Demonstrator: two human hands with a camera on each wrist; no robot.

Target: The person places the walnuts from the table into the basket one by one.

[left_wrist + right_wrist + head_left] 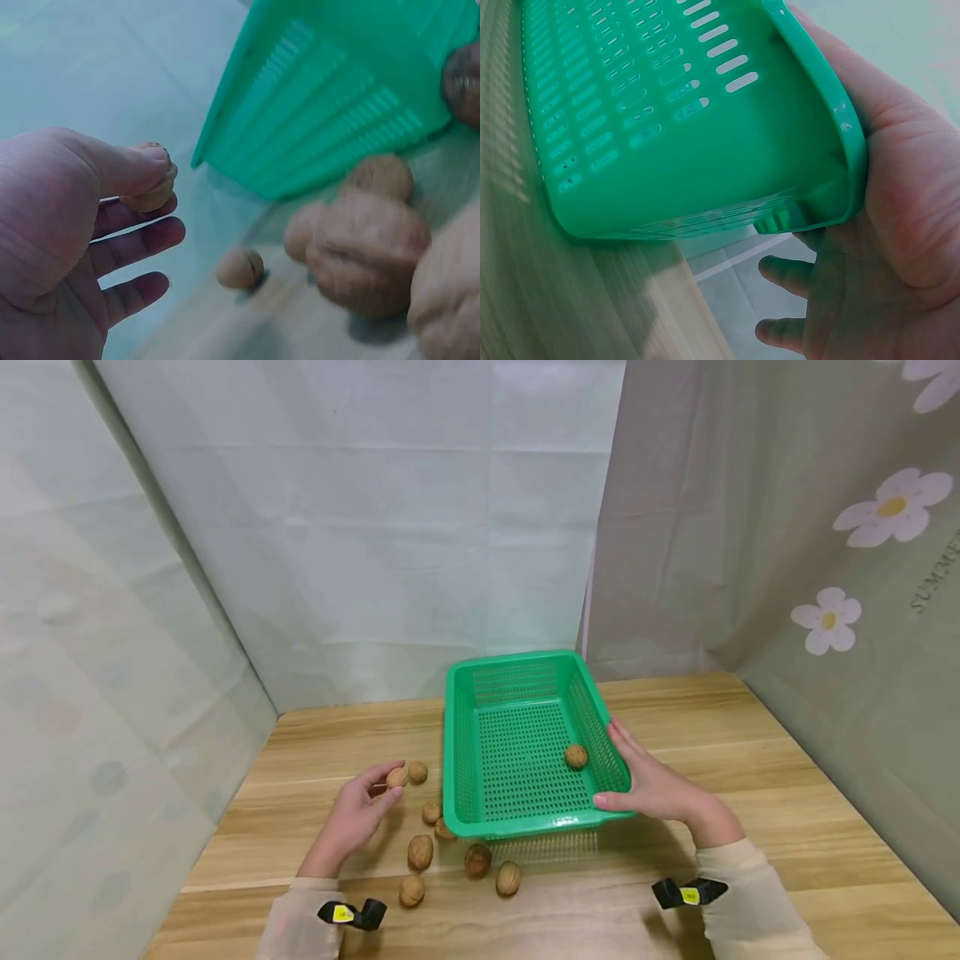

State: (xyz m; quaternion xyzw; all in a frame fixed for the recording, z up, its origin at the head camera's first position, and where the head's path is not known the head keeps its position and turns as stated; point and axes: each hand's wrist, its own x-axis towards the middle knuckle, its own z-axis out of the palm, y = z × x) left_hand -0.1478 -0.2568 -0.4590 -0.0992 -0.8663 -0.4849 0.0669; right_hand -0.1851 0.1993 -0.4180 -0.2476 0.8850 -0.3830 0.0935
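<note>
Pale sheeting is hanging around three sides of a wooden worktop (787,793), with a flowered curtain (862,527) draping down beyond the person's right hand (656,785).

That right hand is gripping the near right corner of a green slotted basket (517,681), thumb lying over the rim and fingers running along the outside wall. From the right wrist view the basket seems to be tipping up off the wood at that corner, though I cannot say by how much. One walnut in the basket (575,756) is sitting on the mesh floor just inside the wall that the right hand is holding.

The left hand (352,818) is pinching a walnut (397,777) between thumb and fingertips, lifted clear of the wood, just left of the basket's left wall. A second nut (417,771) is lying right beside the pinched one, and several loose walnuts (420,852) are scattered near the heel of that hand, along the basket's near left corner.

Judging from this, the carrying hand is needing to clear the rim before letting go, low over the mesh so the nut is not bouncing. The right hand is doing well to keep the basket steady, so the nut inside is not rolling about.
</note>
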